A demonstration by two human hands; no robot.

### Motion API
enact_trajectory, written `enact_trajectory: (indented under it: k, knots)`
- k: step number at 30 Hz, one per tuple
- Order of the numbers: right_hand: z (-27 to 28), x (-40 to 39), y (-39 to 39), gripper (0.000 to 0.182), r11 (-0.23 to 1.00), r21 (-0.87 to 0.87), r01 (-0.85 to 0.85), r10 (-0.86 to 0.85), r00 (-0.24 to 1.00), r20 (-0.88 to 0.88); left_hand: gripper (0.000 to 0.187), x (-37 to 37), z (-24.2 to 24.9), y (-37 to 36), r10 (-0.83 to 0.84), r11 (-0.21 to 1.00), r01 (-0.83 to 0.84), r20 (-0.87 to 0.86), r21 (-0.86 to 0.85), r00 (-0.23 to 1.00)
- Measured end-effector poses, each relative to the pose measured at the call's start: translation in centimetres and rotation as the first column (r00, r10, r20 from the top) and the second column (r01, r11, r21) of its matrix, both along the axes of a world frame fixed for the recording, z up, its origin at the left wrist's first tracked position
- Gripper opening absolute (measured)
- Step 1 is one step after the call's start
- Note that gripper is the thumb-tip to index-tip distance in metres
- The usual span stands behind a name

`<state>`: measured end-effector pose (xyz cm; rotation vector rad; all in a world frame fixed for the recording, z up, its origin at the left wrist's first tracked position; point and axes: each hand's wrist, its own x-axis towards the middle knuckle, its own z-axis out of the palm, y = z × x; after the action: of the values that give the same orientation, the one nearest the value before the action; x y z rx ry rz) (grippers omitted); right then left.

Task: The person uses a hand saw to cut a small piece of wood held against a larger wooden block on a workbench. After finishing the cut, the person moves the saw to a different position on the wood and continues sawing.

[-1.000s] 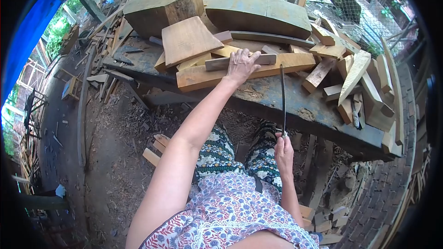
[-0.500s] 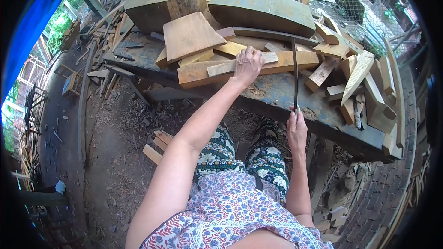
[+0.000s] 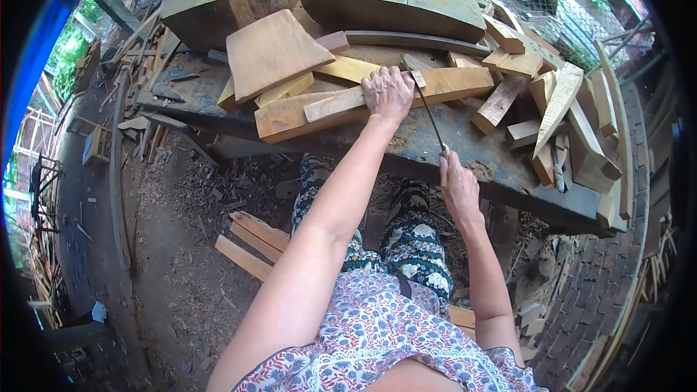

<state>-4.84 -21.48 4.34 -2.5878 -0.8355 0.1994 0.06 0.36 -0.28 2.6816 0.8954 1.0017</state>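
A narrow strip of wood [image 3: 330,105] lies along the top of a thick orange-brown timber [image 3: 465,81] on the workbench. My left hand [image 3: 390,93] is closed over the strip and presses it against the timber. A short end of the strip pokes out to the right of my knuckles. My right hand [image 3: 459,183] is wrapped round the grip of a tool with a long, thin dark blade [image 3: 433,117], seen nearly edge-on. The blade slants up and left, its far end overlapping the strip's right end, close beside my left hand. The grip itself is mostly hidden by my fingers.
A tapered board [image 3: 272,54], a big log block [image 3: 225,3] and a long dark block [image 3: 396,3] stand behind the timber. Offcuts [image 3: 566,112] crowd the right of the workbench [image 3: 526,192]. Planks [image 3: 254,243] lie by my legs on the chip-strewn ground.
The blade has swung from near upright to a leftward slant, its far end now at the strip's right end. My right hand has shifted slightly left and up; the camera view has moved too.
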Motion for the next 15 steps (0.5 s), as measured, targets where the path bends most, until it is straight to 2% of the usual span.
enact_trajectory:
  k: [3,11,15]
  knots:
    - [0.3,-0.2,0.6,0.023,0.994,-0.097,0.056,-0.061,0.997,-0.044,0.026,0.0,0.1,-0.1,0.018,1.0,-0.018,-0.004,-0.011,1.0]
    - [-0.6,4.1,6.3,0.027,1.0,0.006,-0.008,0.008,0.999,0.034,0.024,0.0,0.1,-0.1,0.02,1.0,-0.02,0.024,0.011,1.0]
    - [-0.5,2.2,3.6,0.026,1.0,-0.01,0.008,-0.008,1.0,0.012,0.024,0.0,0.1,-0.1,0.012,1.0,-0.012,0.04,0.005,0.999]
